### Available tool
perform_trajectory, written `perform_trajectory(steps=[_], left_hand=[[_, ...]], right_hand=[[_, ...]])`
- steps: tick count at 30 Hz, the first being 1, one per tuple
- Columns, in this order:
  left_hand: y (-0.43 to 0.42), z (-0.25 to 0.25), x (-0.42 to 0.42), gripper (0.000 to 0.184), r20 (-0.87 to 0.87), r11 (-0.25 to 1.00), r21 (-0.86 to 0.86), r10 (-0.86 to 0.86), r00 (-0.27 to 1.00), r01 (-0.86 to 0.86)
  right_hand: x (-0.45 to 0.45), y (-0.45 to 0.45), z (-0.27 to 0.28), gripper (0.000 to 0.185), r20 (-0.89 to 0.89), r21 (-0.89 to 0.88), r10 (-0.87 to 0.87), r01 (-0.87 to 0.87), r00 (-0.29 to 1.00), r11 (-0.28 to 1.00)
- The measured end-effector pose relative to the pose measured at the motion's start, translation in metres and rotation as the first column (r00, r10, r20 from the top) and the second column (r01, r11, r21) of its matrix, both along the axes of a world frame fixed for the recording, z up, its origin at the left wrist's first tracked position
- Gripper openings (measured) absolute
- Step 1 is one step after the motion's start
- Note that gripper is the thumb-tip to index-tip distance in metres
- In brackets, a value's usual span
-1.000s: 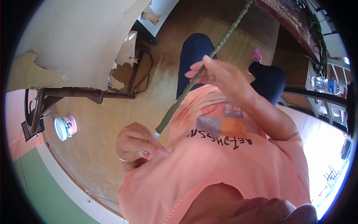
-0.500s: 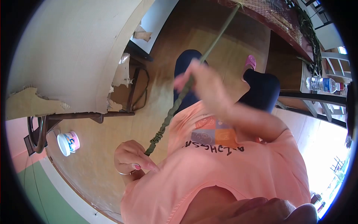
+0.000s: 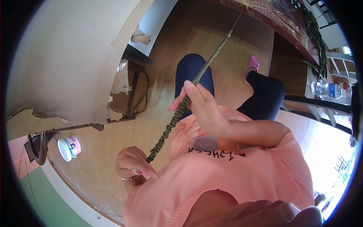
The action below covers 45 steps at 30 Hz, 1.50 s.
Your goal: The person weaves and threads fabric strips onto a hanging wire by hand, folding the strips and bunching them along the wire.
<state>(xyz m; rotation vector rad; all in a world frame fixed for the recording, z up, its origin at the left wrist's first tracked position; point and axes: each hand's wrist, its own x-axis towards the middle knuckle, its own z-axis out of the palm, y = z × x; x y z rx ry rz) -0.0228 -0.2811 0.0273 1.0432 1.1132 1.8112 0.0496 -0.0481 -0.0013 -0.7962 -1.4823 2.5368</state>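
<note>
A dark green fabric tube [image 3: 165, 132] runs diagonally in front of my body, bunched into tight folds in its lower part and smoother toward its far end. My left hand [image 3: 133, 163], with a thin bracelet at the wrist, is closed around its lower end close to my shirt. Higher up, my right hand [image 3: 202, 108] is closed around the tube, thumb and fingers on either side. The far end of the tube narrows to a thin string [image 3: 237, 20], which reaches the edge of the red-brown table [image 3: 261, 17].
Dark green strips [image 3: 315, 41] hang at the table's right end, near a plastic bottle [image 3: 327, 90]. Torn cardboard [image 3: 75, 56] covers a frame at left. A white bucket [image 3: 69, 148] stands on the floor. A pink shoe [image 3: 253, 63] shows beyond my knees.
My right hand has moved down toward my body. The tube's far end has come away from the table, baring the thin string, and the folds between my hands are tighter.
</note>
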Motion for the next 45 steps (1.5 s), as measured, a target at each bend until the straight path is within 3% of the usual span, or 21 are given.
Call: perform_trajectory(steps=[2,4,5,7,10,12,15,17,19,22,24,25,28,32,34,35,36,37,42,45], left_hand=[[0.0,0.0,-0.003,0.026,-0.001,1.0,-0.018,0.018,1.0,-0.018],[-0.002,-0.003,-0.007,0.026,0.001,1.0,-0.017,0.013,1.0,-0.013],[-0.003,-0.005,-0.009,0.026,-0.001,1.0,-0.017,0.003,1.0,-0.003],[-0.004,-0.011,-0.014,0.026,-0.021,1.0,-0.01,-0.009,1.0,0.009],[-0.006,-0.018,-0.019,0.027,-0.042,0.999,-0.027,-0.027,0.999,0.026],[-0.007,-0.02,-0.02,0.028,-0.056,0.999,-0.035,-0.038,0.998,0.036],[0.0,-0.018,-0.017,0.03,-0.069,1.0,-0.021,0.002,0.998,-0.003],[-0.007,-0.018,-0.017,0.028,-0.057,0.999,-0.035,-0.031,0.998,0.029],[-0.019,-0.018,-0.009,0.028,-0.043,0.999,-0.046,0.001,0.999,-0.003],[-0.022,-0.022,-0.004,0.027,-0.052,1.0,0.013,-0.007,0.999,0.007],[-0.023,-0.02,-0.001,0.026,-0.048,1.0,-0.009,-0.004,0.999,0.003],[-0.023,-0.018,-0.001,0.026,-0.051,1.0,-0.025,-0.01,0.999,0.009],[-0.02,-0.018,0.002,0.025,-0.063,0.999,-0.047,-0.024,0.998,0.022],[-0.011,-0.022,0.003,0.024,-0.061,0.999,-0.034,-0.004,0.998,0.002],[-0.014,-0.015,-0.003,0.023,-0.129,0.99,-0.125,-0.082,0.988,0.066],[-0.019,-0.016,-0.003,0.023,-0.132,0.991,-0.118,-0.086,0.988,0.071],[-0.025,-0.018,-0.001,0.023,-0.083,0.992,-0.102,-0.089,0.993,0.081],[-0.027,-0.019,0.001,0.022,-0.035,0.992,-0.086,-0.093,0.995,0.09],[-0.019,-0.023,-0.003,0.022,0.006,0.99,-0.11,-0.089,0.996,0.089],[-0.011,-0.021,-0.01,0.022,0.004,0.992,-0.075,-0.105,0.995,0.105]], right_hand=[[0.0,0.023,-0.003,0.042,-0.068,0.02,0.101,-0.1,0.993,0.995],[-0.01,0.057,-0.016,0.047,0.077,-0.071,-0.17,0.175,0.982,0.982],[-0.011,0.077,-0.01,0.048,0.055,-0.083,-0.271,0.275,0.961,0.958],[-0.023,0.106,-0.016,0.045,-0.063,-0.074,-0.289,0.284,0.955,0.956],[-0.025,0.064,-0.02,0.043,-0.154,-0.246,-0.242,0.2,0.958,0.948],[-0.008,0.005,-0.014,0.04,0.032,-0.04,0.026,-0.025,0.999,0.999],[-0.01,0.019,0.001,0.043,0.088,-0.112,0.014,-0.004,0.996,0.994],[0.001,0.031,-0.002,0.048,-0.037,-0.244,-0.02,0.01,0.999,0.97],[0.01,0.035,-0.015,0.052,-0.039,-0.176,-0.028,0.021,0.999,0.984],[0.015,0.036,-0.02,0.049,-0.068,-0.272,0.024,-0.042,0.997,0.961],[0.015,0.012,-0.009,0.037,-0.02,-0.109,0.193,-0.194,0.981,0.975],[0.011,-0.001,-0.005,0.037,-0.021,-0.11,0.196,-0.197,0.98,0.974],[0.009,-0.024,0.01,0.036,0.036,-0.238,0.278,-0.262,0.96,0.935],[0.013,-0.023,0.042,0.044,0.398,0.032,0.593,-0.657,0.7,0.753],[0.022,-0.006,0.01,0.04,0.284,0.186,0.492,-0.551,0.823,0.814],[0.014,0.004,0.006,0.04,0.286,0.193,0.486,-0.546,0.826,0.815],[0.003,0.016,0.001,0.041,0.128,0.105,0.225,-0.239,0.966,0.965],[-0.001,0.024,-0.001,0.042,0.0,-0.031,-0.084,0.084,0.996,0.996],[0.012,-0.014,-0.013,0.045,0.039,-0.024,0.155,-0.154,0.987,0.988],[0.007,0.02,-0.017,0.044,0.023,-0.043,0.032,-0.031,0.999,0.999]])
